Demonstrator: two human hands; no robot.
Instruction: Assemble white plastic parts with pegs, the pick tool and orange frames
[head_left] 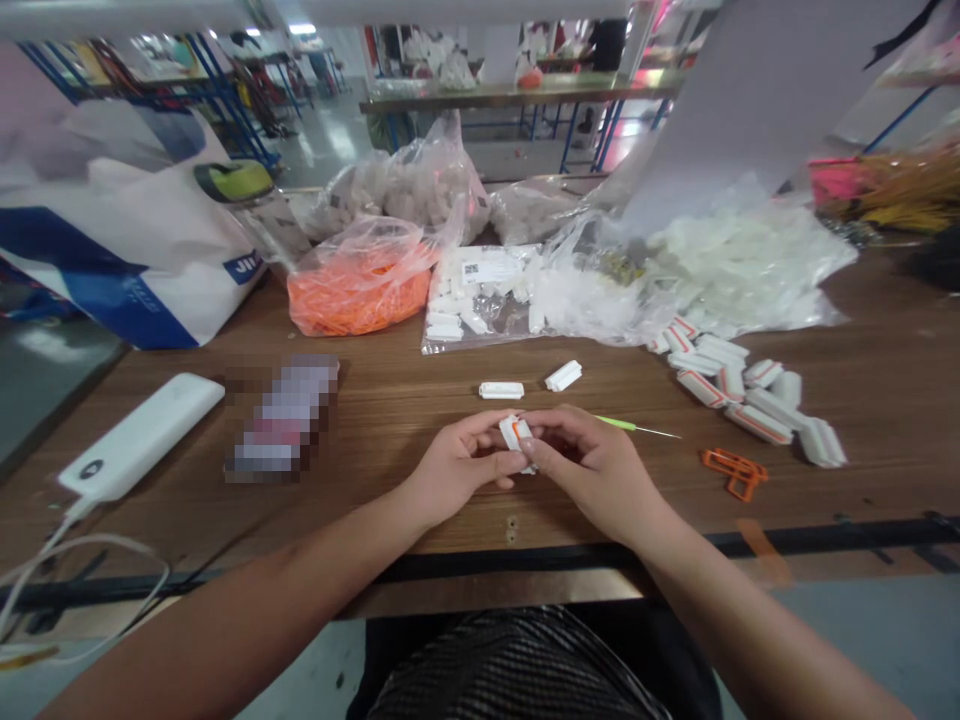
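Pinching a white plastic piece (514, 434)

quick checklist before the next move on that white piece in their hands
1. Grip: ok. The left hand and right hand both pinch the white plastic piece.
2. Orange strip in the piece: cannot tell if seated; fingers cover much of it.
3. Green-handled pick: ok, lying on the wooden table beside the right hand.
4. Two loose white pieces: ok, ahead of the hands, not touching them.
5. Orange plastic parts: ok, on the table right of the pick.
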